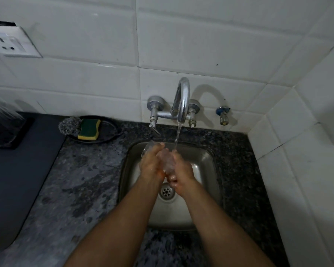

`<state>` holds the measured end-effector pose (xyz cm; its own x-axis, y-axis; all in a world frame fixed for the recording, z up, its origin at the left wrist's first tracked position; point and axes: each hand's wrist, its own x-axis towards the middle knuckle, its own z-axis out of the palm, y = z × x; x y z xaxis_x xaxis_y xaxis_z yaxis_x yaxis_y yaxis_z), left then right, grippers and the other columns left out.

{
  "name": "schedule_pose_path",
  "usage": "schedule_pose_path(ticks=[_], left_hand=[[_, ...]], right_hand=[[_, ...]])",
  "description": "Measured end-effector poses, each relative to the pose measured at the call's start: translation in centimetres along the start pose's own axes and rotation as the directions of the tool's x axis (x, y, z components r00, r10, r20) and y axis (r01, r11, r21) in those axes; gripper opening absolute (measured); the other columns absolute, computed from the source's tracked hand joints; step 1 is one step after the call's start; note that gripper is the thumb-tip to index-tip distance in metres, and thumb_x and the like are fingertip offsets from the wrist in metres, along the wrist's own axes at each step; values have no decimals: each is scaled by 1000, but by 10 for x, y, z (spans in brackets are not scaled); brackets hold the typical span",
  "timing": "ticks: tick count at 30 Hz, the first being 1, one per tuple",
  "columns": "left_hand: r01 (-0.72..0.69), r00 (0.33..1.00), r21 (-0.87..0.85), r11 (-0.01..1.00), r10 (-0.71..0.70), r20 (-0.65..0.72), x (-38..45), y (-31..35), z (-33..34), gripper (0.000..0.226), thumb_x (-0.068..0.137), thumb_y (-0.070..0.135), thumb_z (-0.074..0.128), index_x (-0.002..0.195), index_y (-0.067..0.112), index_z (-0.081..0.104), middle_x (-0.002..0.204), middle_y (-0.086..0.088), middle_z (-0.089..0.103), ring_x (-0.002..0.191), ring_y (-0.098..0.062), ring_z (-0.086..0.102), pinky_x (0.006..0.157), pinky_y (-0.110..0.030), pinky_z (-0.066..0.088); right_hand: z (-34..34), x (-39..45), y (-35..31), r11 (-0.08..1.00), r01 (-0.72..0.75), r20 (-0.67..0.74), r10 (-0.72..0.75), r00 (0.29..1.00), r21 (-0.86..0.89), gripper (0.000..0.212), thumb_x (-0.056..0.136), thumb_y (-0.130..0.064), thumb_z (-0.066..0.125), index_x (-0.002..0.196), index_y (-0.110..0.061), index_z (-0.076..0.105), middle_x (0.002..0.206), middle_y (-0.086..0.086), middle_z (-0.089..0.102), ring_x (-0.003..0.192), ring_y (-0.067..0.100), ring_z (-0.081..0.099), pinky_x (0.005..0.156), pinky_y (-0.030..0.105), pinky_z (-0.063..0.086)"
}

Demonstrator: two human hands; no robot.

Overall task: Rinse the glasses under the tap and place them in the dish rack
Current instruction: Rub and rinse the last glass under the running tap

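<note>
Both my hands hold one clear glass (167,162) over the steel sink (206,170). My left hand (151,163) wraps its left side and my right hand (181,172) grips its right side and base. The glass lies tilted, its rim (148,148) pointing up and to the left. Water runs from the chrome tap (182,101) in a thin stream (177,136) that lands at my right fingertips. Another clear ribbed glass (2,112) stands upside down on a dark tray (14,135) at the far left.
A black dish (108,130) behind the sink carries a green and yellow sponge (89,129) and a steel scrubber (68,126). A dark mat (17,180) covers the left counter. A small blue-capped valve (223,114) juts from the tiled wall, and a socket (12,44) sits upper left.
</note>
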<state>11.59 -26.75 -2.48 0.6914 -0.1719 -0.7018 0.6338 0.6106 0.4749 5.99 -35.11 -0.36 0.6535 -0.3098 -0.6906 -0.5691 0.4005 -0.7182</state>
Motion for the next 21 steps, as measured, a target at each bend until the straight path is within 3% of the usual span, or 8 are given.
schedule_pose_path(ticks=[3, 5, 8, 11, 13, 15, 19, 21], left_hand=[[7, 1000, -2, 1000, -7, -7, -4, -7, -1, 42, 61, 18, 92, 96, 11, 70, 93, -14, 69, 72, -28, 69, 65, -38, 59], [-12, 996, 17, 1000, 14, -91, -11, -12, 9, 34, 67, 13, 91, 95, 6, 73, 90, -14, 75, 71, -28, 73, 60, -38, 60], [-32, 989, 13, 999, 34, -145, -19, -21, 23, 29, 74, 2, 87, 100, -2, 74, 88, -16, 76, 63, -24, 73, 59, -35, 63], [25, 997, -10, 1000, -26, -70, -17, -16, 19, 27, 75, 8, 87, 98, 5, 74, 83, -12, 71, 58, -21, 69, 62, -34, 61], [37, 999, -12, 999, -37, -4, -12, -17, 12, 39, 69, 16, 91, 102, 5, 76, 87, -12, 73, 67, -24, 71, 80, -43, 63], [30, 999, 7, 1000, -30, -28, -16, -18, 11, 42, 68, 19, 92, 104, 4, 76, 91, -14, 76, 72, -27, 74, 81, -45, 64], [-5, 988, 6, 1000, 6, -156, -16, -18, 22, 43, 68, 29, 97, 97, 7, 75, 86, -10, 76, 67, -23, 75, 64, -32, 60], [25, 991, -1, 1000, -25, -135, -12, -18, 21, 69, 53, 44, 102, 105, 10, 73, 97, -12, 76, 76, -28, 77, 73, -41, 63]], right_hand=[[-8, -13, -15, 994, -88, 77, 93, 993, -63, 38, 105, -52, 52, 103, -21, 74, 66, -2, 67, 44, 10, 46, 40, 19, 32], [-7, -10, -8, 938, 205, -65, -231, 971, -280, 32, 104, -46, 57, 95, -20, 72, 77, -5, 72, 61, 13, 64, 51, 23, 46], [-14, -3, 8, 734, 445, -169, -595, 786, -513, 26, 106, -39, 56, 89, -23, 68, 76, -8, 70, 70, 10, 67, 58, 18, 50], [-23, 4, -4, 968, 46, -160, -87, 983, -245, 31, 102, -36, 53, 87, -17, 72, 72, 4, 70, 51, 23, 62, 44, 31, 48], [-29, -2, -15, 976, -163, -26, 161, 987, -145, 36, 105, -39, 51, 93, -12, 72, 74, 10, 70, 44, 22, 56, 37, 23, 39], [-29, -5, -17, 973, -117, -17, 116, 993, -200, 44, 104, -52, 53, 100, -14, 74, 85, 8, 77, 51, 23, 64, 38, 24, 43], [-22, -7, 2, 841, 245, -104, -333, 937, -483, 44, 88, -70, 62, 92, -28, 73, 86, -3, 77, 72, 22, 74, 53, 35, 58], [-17, -4, 0, 937, 174, -121, -219, 968, -302, 47, 92, -68, 60, 95, -23, 74, 79, 0, 74, 56, 19, 65, 44, 26, 45]])
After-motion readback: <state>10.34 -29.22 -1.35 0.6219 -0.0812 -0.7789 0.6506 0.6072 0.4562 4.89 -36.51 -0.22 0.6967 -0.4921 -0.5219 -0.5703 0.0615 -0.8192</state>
